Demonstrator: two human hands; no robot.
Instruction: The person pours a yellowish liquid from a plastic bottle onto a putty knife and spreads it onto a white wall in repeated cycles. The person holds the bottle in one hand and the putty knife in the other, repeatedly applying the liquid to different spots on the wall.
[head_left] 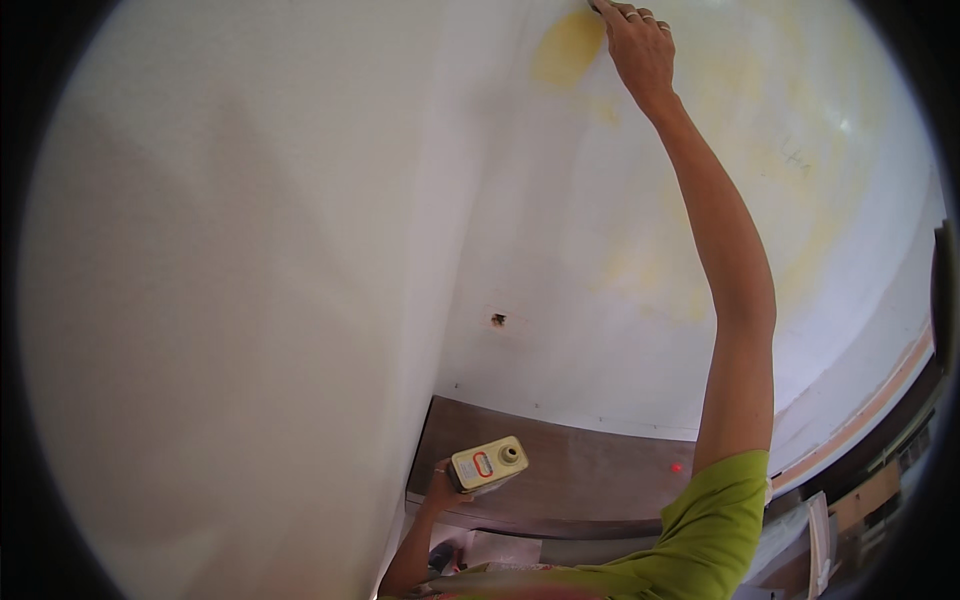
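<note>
My right hand (pixel 641 48) is raised high against the white wall (pixel 560 230), its arm stretched up in a green sleeve. Rings show on its bent fingers. At its fingertips the edge of a small dark thing is cut off by the top of the picture, so its kind is unclear. Just left of that hand, a strong yellow patch (pixel 568 50) marks the wall. Low down, my left hand (pixel 443 490) grips a rectangular cream tin can (pixel 490 464) by its side. The can is tilted, and a round spout with a dark opening shows on its top.
Paler yellow smears (pixel 740 170) spread over the wall. A small rough hole (pixel 498 320) sits lower down. Another pale wall (pixel 230 330) meets it at a corner on the left. Below runs a brown wooden ledge (pixel 580 470) with a small red thing (pixel 676 468) on it.
</note>
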